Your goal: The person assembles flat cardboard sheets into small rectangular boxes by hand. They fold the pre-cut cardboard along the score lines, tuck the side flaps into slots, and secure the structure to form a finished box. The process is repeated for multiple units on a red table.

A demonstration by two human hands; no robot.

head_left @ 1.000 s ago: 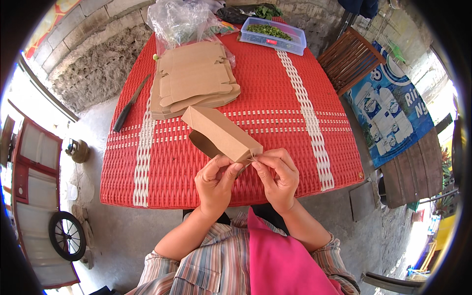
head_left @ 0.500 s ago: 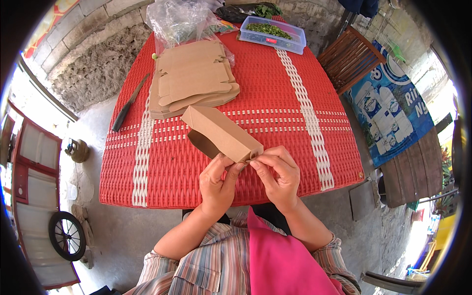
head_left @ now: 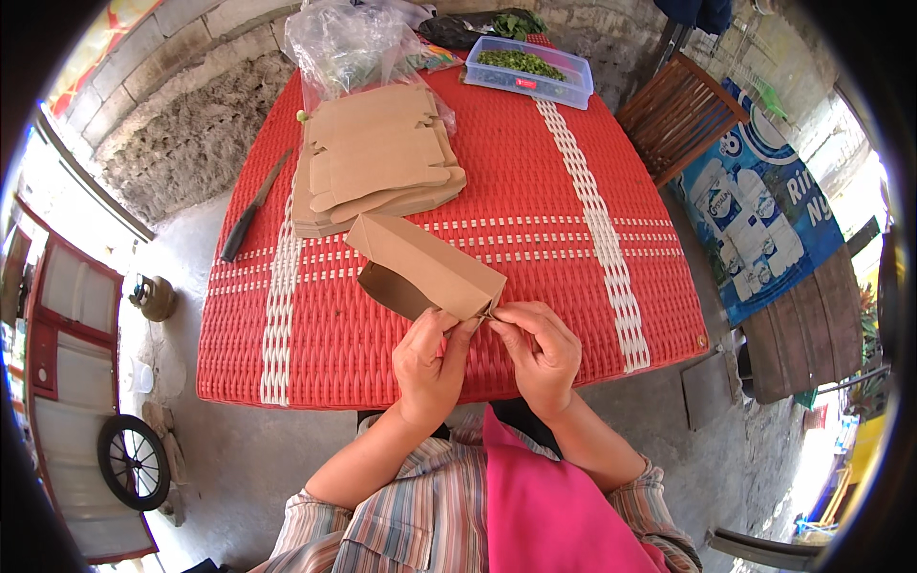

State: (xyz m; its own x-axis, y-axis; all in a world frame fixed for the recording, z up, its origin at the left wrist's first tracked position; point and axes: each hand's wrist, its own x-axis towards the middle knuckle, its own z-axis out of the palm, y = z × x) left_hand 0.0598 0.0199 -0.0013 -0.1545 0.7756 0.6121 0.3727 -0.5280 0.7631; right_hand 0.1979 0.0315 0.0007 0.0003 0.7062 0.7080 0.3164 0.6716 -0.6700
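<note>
A brown cardboard box (head_left: 420,263), partly folded into shape, is held over the near part of a red woven table (head_left: 535,191). My left hand (head_left: 430,363) grips its near end from below. My right hand (head_left: 540,349) pinches the box's near corner flap with fingertips. A dark brown flap hangs open on the box's left side. Behind the box lies a stack of flat brown cardboard box blanks (head_left: 377,162).
A dark-handled knife (head_left: 253,208) lies at the table's left edge. At the far end are a clear plastic bag (head_left: 349,43) and a clear tub of chopped greens (head_left: 530,72). A wooden chair (head_left: 678,115) stands on the right, a small wheel (head_left: 134,463) on the left floor.
Both hands keep working the box's near corner. The box has barely shifted, and its fingers have tightened on the flap.
</note>
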